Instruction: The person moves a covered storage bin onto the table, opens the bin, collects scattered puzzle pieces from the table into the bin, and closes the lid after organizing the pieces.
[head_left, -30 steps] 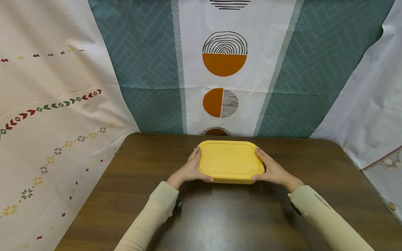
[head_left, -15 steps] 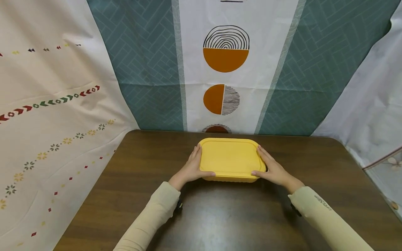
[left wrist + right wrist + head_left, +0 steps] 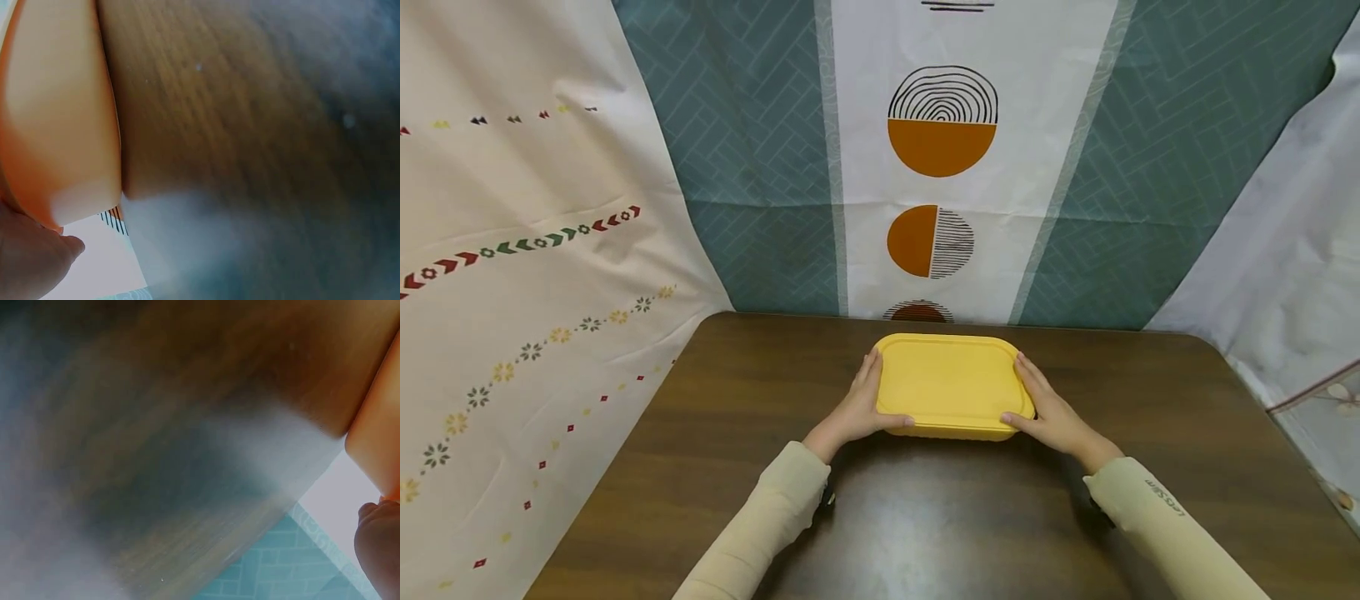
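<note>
A yellow rectangular food container with rounded corners and a flat yellow lid is near the back of the table, long side toward me. My left hand grips its left end, thumb along the front edge and fingers along the side. At the other end, my right hand holds it the same way. The left wrist view shows the container's wall close up, with a fingertip at its far corner. On the right, the wrist view catches only a strip of the container and part of the hand.
The brown wooden table has a shiny patch in front of the container. Behind its back edge hangs a green and white patterned cloth. Pale cloths drape at the left and the right.
The head view has shifted slightly. Both hands keep their hold on the food container, which stays in nearly the same place.
</note>
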The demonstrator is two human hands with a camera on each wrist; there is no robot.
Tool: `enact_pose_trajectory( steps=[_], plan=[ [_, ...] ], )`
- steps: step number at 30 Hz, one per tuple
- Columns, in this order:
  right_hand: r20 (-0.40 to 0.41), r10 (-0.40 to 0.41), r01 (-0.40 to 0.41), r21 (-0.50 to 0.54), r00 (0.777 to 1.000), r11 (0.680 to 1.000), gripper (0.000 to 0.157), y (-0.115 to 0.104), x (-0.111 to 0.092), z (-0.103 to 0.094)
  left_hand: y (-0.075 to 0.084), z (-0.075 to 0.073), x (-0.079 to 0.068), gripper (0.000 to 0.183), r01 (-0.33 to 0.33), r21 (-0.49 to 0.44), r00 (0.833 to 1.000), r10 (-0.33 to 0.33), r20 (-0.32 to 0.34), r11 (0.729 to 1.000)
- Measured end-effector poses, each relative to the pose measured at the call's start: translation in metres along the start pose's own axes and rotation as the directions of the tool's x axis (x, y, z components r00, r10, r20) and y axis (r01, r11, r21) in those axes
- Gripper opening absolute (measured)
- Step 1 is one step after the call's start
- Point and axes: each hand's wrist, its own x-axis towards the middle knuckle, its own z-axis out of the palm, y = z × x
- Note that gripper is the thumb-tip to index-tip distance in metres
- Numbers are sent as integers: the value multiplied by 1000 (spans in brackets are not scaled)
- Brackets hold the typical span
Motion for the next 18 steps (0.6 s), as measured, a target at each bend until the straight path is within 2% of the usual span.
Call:
enact_pose_trajectory(
  steps=[12, 18],
  plan=[
    [4, 6, -6, 15, 1000, 1000, 90, -9, -10, 7, 2, 4, -19, 119, -3, -50, 1000, 3, -14, 999],
    [-11, 1, -1, 23, 1000, 1000, 90, -12, -13, 7, 3, 4, -22, 118, -18, -68, 1000, 17, -18, 998]
  ],
)
